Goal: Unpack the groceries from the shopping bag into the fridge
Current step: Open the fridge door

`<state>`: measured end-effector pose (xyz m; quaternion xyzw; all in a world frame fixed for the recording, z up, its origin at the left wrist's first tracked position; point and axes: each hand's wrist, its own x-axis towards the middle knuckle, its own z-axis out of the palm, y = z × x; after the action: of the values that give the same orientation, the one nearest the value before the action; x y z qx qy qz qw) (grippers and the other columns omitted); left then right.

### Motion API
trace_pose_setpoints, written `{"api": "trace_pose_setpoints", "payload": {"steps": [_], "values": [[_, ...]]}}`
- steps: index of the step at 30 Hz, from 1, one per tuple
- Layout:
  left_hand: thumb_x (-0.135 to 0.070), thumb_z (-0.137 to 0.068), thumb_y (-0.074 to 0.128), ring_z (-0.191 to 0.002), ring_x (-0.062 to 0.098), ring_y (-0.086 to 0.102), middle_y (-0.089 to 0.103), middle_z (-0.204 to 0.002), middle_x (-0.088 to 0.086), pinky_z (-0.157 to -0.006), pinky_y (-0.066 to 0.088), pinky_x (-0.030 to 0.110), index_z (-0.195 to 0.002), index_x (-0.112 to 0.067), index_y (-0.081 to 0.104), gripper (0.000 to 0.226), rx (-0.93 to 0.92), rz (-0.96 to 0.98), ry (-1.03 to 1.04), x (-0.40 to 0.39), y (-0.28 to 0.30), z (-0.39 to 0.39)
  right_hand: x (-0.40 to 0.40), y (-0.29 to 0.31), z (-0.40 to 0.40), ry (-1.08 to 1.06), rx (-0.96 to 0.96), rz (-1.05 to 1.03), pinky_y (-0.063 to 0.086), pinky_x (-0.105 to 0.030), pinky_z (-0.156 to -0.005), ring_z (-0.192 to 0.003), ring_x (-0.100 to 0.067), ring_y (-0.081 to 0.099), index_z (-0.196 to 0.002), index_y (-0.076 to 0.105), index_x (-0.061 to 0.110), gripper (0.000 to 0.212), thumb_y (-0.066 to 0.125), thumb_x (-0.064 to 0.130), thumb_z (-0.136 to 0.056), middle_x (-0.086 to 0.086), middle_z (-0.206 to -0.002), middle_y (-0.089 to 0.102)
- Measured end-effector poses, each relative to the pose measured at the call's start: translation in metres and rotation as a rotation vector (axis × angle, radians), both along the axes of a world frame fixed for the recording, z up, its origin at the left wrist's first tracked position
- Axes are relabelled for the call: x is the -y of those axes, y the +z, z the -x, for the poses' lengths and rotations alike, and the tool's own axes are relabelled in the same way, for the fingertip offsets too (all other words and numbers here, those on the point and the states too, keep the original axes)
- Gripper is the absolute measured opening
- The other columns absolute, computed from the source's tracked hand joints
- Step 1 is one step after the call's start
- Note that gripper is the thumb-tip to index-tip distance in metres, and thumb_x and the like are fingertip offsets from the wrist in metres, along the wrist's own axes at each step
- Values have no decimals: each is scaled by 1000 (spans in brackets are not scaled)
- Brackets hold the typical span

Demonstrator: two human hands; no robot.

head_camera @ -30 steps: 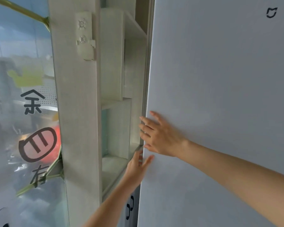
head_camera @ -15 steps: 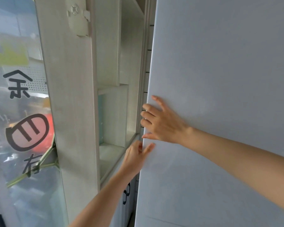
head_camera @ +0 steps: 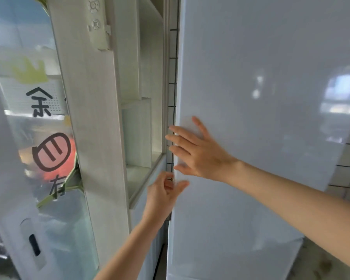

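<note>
Glossy pale panelling fills the right of the head view: the closed fridge door (head_camera: 261, 98), its top and foot cut off by the frame, so no handle or interior can be made out.

Nearest the camera, the left hand (head_camera: 163, 196) rises from the bottom edge, forearm partly cropped. Its fingers curl loosely at the door's left edge with the thumb out toward the panel; whether the fingertips have hooked behind that edge is hidden in the narrow dark gap.

Just above it, the right hand (head_camera: 198, 150) lies flat on the door with fingers spread, tips reaching the same left edge.

Beyond the fingertips, a strip of tiled wall (head_camera: 171, 93) shows in the gap. Left of both hands stands a whitewashed shelf unit (head_camera: 97, 118), and farther left a glass pane (head_camera: 38, 126) carrying printed characters; the scene behind it is a blur. No shopping bag or groceries are in view.

Compared with half a second ago, the right hand's fingers have straightened and fanned wider, the left hand's fingers have curled in nearer the gap, and tiles to the far right of the door have come into view.
</note>
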<state>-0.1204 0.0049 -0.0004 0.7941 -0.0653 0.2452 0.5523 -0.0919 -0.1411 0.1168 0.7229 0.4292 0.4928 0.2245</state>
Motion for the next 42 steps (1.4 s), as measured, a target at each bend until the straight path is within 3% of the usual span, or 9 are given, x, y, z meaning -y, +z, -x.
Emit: {"api": "trace_pose_setpoints", "payload": {"steps": [7, 11, 15, 19, 23, 29, 34, 38, 42], "values": [[-73, -66, 58, -76, 5, 57, 58, -80, -8, -69, 42, 13, -133, -24, 49, 83, 17, -45, 5, 21, -11, 73, 29, -20, 108, 61, -127, -273, 33, -59, -105, -132, -30, 45, -126, 58, 9, 35, 55, 18, -93, -13, -136, 54], [-61, -74, 66, -79, 4, 57, 57, -86, -9, -74, 44, 18, -138, -31, 47, 74, 1, -75, -32, 40, -14, 113, 53, -17, 170, 41, -332, -515, 42, -42, -102, -126, -29, 45, -135, 47, 7, 50, 62, 20, -90, -14, -135, 49], [-54, -82, 61, -81, 3, 54, 49, -85, -12, -74, 42, 13, -121, -24, 59, 49, 68, -96, -114, 62, -21, 163, 77, -14, 214, -70, -433, -730, 38, -25, -101, -131, -26, 37, -143, 30, 6, 68, 60, 35, -89, -12, -143, 37], [-50, -86, 57, -91, 1, 53, 46, -95, -15, -75, 40, 6, -128, -25, 55, 49, 134, -72, -170, 92, -24, 210, 97, -19, 248, -127, -414, -744, 43, -29, -95, -132, -29, 35, -144, 23, 7, 75, 55, 46, -88, -13, -145, 30], [-60, -88, 52, -104, -2, 46, 36, -111, -19, -78, 36, 3, -111, -25, 60, 42, 241, -87, -136, 117, -21, 235, 122, -23, 282, -65, -455, -848, 36, -21, -102, -134, -24, 32, -144, 22, 5, 79, 58, 47, -87, -13, -145, 29], [-55, -88, 54, -132, 3, 38, 35, -142, -14, -99, 30, 5, -124, -29, 36, 48, 343, -35, -328, 180, -17, 269, 180, -24, 335, 44, -654, -956, 45, -43, -102, -140, -15, 26, -147, 16, 10, 81, 62, 38, -87, -5, -149, 18], [-55, -92, 49, -133, 9, 42, 37, -148, 3, -105, 30, 12, -133, -32, 28, 51, 342, 70, -340, 250, -21, 316, 236, -25, 375, 15, -761, -1013, 43, -37, -103, -129, 9, 28, -145, 15, 23, 78, 63, 38, -86, 7, -145, 23], [-43, -93, 52, -131, 10, 44, 39, -143, -13, -104, 33, 14, -144, -19, 25, 63, 359, 58, -327, 305, -21, 342, 285, -26, 396, 53, -860, -1121, 50, -41, -96, -128, -9, 42, -143, 17, 27, 76, 63, 39, -85, 7, -145, 26], [-35, -93, 57, -139, 8, 31, 28, -151, -3, -111, 29, 18, -149, -14, 20, 70, 428, -100, -261, 355, -18, 356, 328, -24, 413, 66, -810, -1218, 46, -25, -98, -119, -7, 52, -139, 22, 20, 68, 66, 27, -87, 4, -140, 37]]}}
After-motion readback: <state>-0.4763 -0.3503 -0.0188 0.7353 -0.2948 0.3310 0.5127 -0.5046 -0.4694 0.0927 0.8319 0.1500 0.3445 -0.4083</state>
